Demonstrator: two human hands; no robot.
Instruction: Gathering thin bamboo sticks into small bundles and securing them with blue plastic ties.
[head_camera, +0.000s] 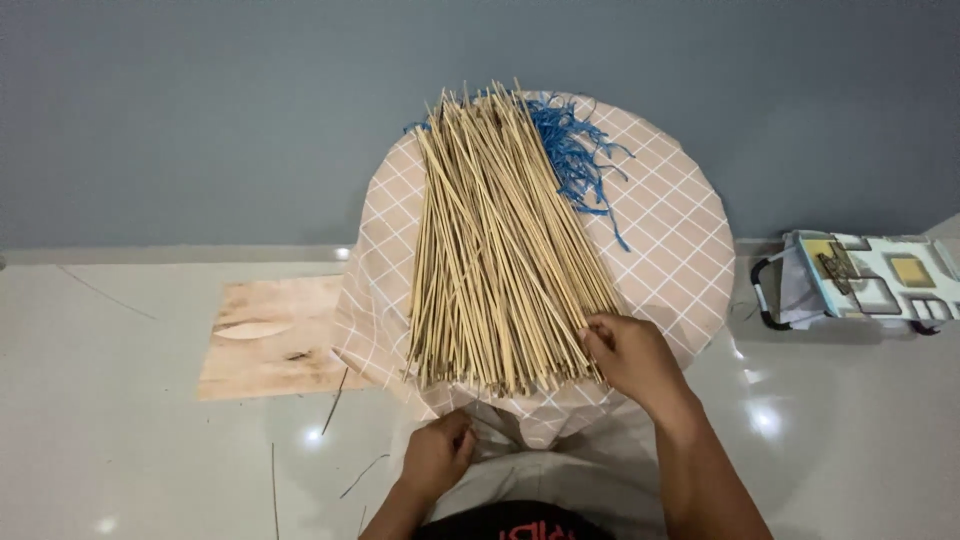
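A thick bundle of thin pale wooden sticks (500, 250) lies fanned out on a round table covered by a pink cloth with a white grid (680, 230). Tangled blue plastic strands (575, 155) lie at the far end of the sticks. My right hand (630, 355) rests on the near right ends of the sticks, fingers pinching a few of them. My left hand (437, 455) is below the table's near edge, fingers curled against the hanging cloth; whether it grips anything is hidden.
A flat wooden board (265, 335) lies on the glossy white floor (120, 420) left of the table. A patterned bag with a black handle (870, 280) sits on the floor at the right. Loose thin sticks (340, 400) lie scattered near the board. A grey wall stands behind.
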